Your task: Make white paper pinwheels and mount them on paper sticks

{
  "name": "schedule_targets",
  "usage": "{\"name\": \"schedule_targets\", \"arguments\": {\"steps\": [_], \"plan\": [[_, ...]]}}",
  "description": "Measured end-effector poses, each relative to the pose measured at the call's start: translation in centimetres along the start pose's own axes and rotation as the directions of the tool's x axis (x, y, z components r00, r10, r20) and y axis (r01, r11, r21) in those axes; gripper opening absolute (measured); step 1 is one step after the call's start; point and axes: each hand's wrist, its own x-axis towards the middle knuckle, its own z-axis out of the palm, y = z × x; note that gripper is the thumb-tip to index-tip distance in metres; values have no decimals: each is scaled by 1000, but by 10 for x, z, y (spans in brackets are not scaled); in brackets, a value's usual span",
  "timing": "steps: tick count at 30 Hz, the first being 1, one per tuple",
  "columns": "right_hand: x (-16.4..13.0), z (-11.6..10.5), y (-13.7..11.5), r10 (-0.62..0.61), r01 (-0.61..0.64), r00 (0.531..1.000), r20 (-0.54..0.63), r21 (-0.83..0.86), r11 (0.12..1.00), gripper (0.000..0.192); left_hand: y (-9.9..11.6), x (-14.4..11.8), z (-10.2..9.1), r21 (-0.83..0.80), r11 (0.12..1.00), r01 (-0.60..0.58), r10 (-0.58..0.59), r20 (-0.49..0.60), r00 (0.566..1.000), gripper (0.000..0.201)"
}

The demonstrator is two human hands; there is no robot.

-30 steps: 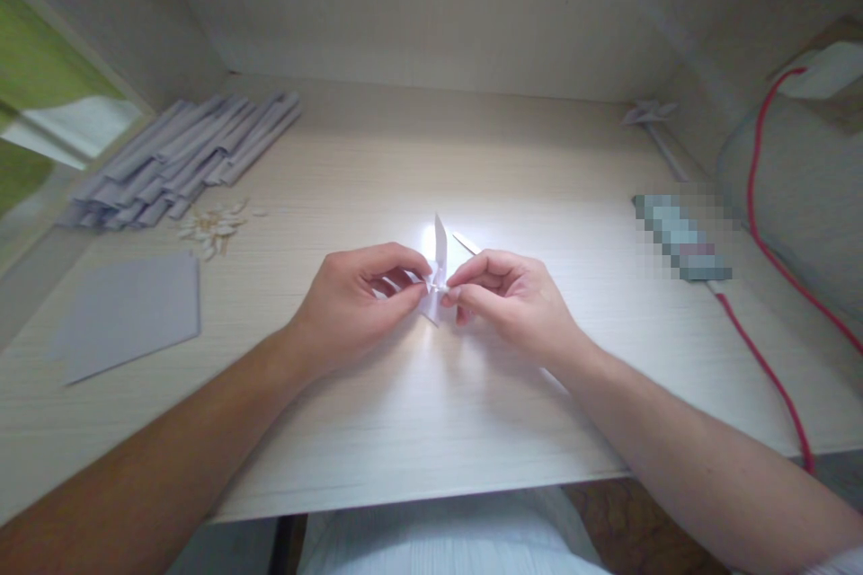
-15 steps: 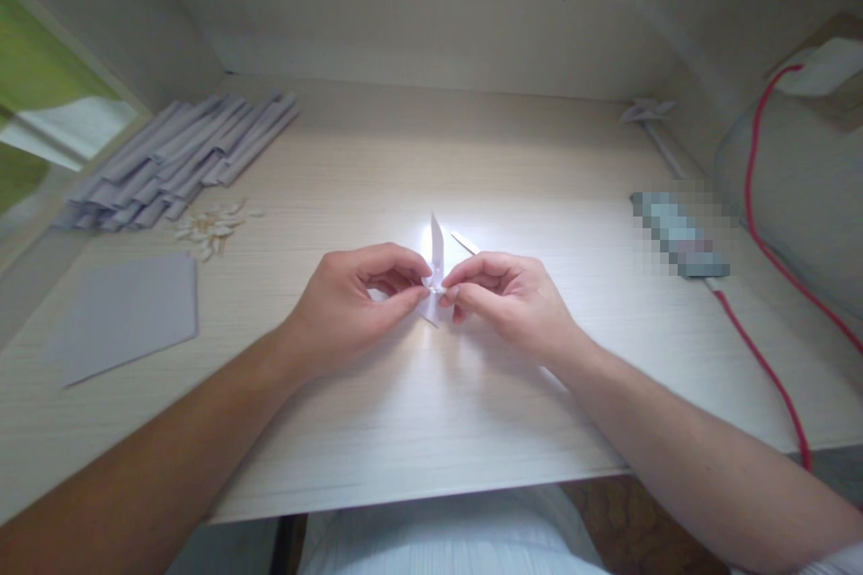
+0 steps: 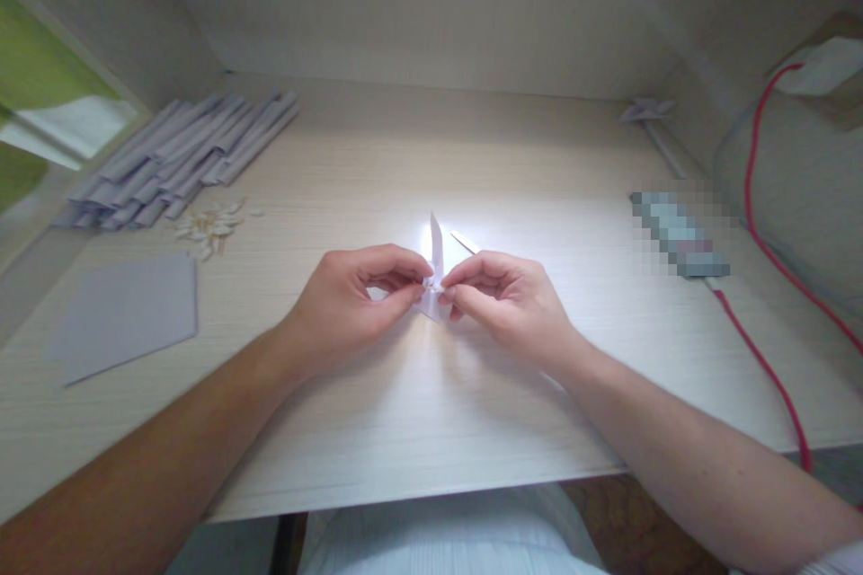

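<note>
The left hand (image 3: 357, 292) has its grip pinched, thumb against forefinger, on the left side of a folded white paper piece (image 3: 437, 243); the right hand (image 3: 516, 296) pinches at the right side of the same piece, its thumb and forefinger closed near the middle, where the exact contact is too small and bright to make out; the paper is between the two sets of fingertips, over the middle of the table (image 3: 337, 431), one narrow blade pointing up and away, another part showing below the fingers; a thin pale strip (image 3: 464, 242) shows just beyond the right forefinger, partly hidden by it.

Farther out on the left lie flat pale sheets (image 3: 131, 305), near the left forearm; beyond them is a scatter of small white pieces (image 3: 214, 225), just beside a heap of rolled paper tubes (image 3: 182, 157); a green cloth (image 3: 33, 81) shows at the left edge.

On the right lies a pixelated device (image 3: 680, 234), a red cable (image 3: 769, 359) running from its near end; behind it, in the far right corner, is a paper pinwheel (image 3: 648, 110) on a stick; another red cord (image 3: 750, 162) reaches up to a white plug (image 3: 826, 67).
</note>
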Motion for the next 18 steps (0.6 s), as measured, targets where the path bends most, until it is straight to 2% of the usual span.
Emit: {"name": "schedule_targets", "arguments": {"steps": [6, 18], "plan": [[-2, -1, 0, -40, 37, 999, -21, -126, 991, 9, 0, -1, 0, 69, 997, -38, 38, -4, 999, 13], [-4, -2, 1, -58, 60, 998, 21, -168, 984, 11, -1, -2, 0, 133, 987, -85, 81, 34, 996, 11]]}}
